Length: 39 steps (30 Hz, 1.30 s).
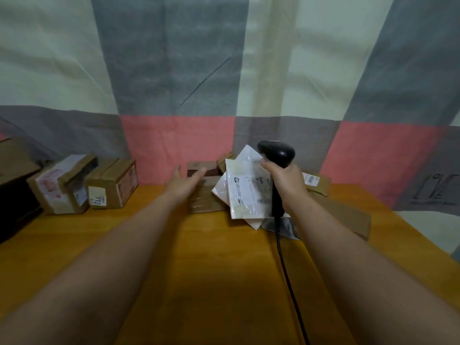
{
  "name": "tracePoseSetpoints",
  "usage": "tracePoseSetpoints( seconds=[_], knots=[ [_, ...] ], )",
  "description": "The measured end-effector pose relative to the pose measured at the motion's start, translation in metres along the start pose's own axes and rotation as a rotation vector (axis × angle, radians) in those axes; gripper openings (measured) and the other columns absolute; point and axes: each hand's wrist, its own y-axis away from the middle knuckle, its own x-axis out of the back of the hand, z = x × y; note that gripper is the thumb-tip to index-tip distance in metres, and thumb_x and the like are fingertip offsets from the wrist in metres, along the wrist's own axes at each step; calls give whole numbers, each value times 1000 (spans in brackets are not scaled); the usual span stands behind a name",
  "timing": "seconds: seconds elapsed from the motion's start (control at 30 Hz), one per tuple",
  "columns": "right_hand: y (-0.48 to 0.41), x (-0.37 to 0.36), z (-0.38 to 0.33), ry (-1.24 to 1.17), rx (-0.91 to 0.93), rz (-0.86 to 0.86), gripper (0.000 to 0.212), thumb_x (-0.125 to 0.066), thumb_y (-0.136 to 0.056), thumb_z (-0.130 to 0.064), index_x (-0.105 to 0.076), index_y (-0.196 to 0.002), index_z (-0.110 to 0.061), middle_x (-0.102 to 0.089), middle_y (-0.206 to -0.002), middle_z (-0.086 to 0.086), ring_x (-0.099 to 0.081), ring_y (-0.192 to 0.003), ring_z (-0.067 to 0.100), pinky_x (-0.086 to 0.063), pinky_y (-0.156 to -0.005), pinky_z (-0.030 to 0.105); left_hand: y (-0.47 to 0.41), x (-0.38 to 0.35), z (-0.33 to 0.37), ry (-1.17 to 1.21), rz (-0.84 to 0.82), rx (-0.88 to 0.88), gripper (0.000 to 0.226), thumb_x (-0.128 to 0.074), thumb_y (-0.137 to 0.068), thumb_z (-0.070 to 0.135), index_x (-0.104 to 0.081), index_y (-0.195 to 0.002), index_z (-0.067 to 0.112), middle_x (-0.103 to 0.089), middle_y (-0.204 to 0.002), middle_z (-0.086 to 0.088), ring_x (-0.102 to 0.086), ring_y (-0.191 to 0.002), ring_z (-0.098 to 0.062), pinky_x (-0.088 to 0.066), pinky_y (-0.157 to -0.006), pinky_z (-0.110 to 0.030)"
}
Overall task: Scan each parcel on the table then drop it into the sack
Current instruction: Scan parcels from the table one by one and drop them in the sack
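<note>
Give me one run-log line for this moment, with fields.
left hand: open, reaching toward brown box | right hand: holds scanner | white mailer: among parcels on table | sack: not in view

Left forearm [107, 260] and right forearm [361, 257] of one person, both bare along whole visible length, from lower frame edge up to wrists. Surface smooth, rounded; broad near bottom corners, tapering toward wrists, wide-angle lens stretching them. Bare left hand [185, 181]: fingers blurred, nails and finer detail unreadable. Bare right hand [286, 181]: back of hand and knuckles visible, sharper than left. Soft shadow along inner sides of both forearms. Anything worn above elbows lies outside frame, cannot tell.
</note>
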Motion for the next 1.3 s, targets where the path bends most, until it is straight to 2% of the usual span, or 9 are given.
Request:
tracePoseSetpoints(
  seconds=[0.07,0.13,0.23,0.37,0.5,0.73,0.97,1.2,1.3],
  knots=[
    [-40,-11,31,0,-49,-5,69,-74,-42,-79,-65,-95,-36,-64,-115,-2,-54,-118,26,-42,-100,47,-19,-2,-6,106,-29,35,107,-55,-74,78,-8,-154,23,-23,-157,-5,-26,-142,-28,-26,-114,-42],
    [-71,-24,60,-21,-120,-50,91,-71,-26,-87,-65,-102,-38,-60,-125,-2,-47,-128,28,-34,-107,54,-36,-9,-12,227,-121,85,94,-51,-78,76,-19,-152,27,-35,-150,2,-42,-131,-25,-38,-101,-34],
    [-47,-43,36,-109,-200,-128,54,-77,-65,-58,-64,-103,-22,-68,-106,4,-62,-107,26,-47,-96,46,-43,-20,-13,321,-198,74,72,-46,-81,75,-49,-134,27,-64,-118,-2,-63,-92,-15,-53,-58,-23],
    [-37,-53,31,-154,-229,-188,24,-74,-81,-29,-63,-97,-14,-70,-89,5,-69,-82,20,-56,-73,33,-40,-19,-23,402,-159,67,72,-45,-81,76,-53,-132,26,-68,-114,-4,-67,-90,-16,-51,-49,-20],
    [-5,-55,21,-170,-222,-230,15,-72,-83,-20,-62,-94,-16,-69,-81,0,-67,-55,5,-48,-44,15,-10,-1,-34,441,-121,118,77,-43,-78,80,-53,-132,26,-68,-112,-3,-67,-93,-18,-48,-57,-25],
    [95,-56,3,-151,-224,-326,22,-74,-81,-14,-65,-100,-12,-71,-83,4,-70,-63,10,-53,-52,20,92,57,-67,374,-47,123,81,-44,-77,80,-41,-142,31,-58,-129,-1,-56,-112,-20,-46,-86,-35],
    [197,-49,-9,-13,-178,-397,16,-76,-79,-17,-67,-92,-14,-71,-82,3,-68,-69,11,-49,-62,24,215,103,-87,279,-8,116,76,-44,-87,67,-28,-149,26,-46,-139,0,-53,-98,-11,-39,-70,-22],
    [263,-51,-14,-21,-183,-402,16,-74,-80,-20,-67,-94,-14,-71,-84,4,-69,-78,17,-50,-64,26,277,139,-87,29,-11,146,84,-24,-81,80,-25,-150,32,-37,-145,3,-30,-139,-26,-29,-100,-38],
    [268,-48,-22,8,-151,-348,13,-73,-81,-22,-65,-89,-15,-68,-82,3,-66,-80,18,-49,-66,28,291,143,-77,-155,151,-69,83,-32,-83,74,-21,-152,28,-17,-159,-1,-12,-146,-25,-13,-115,-46]
  ],
)
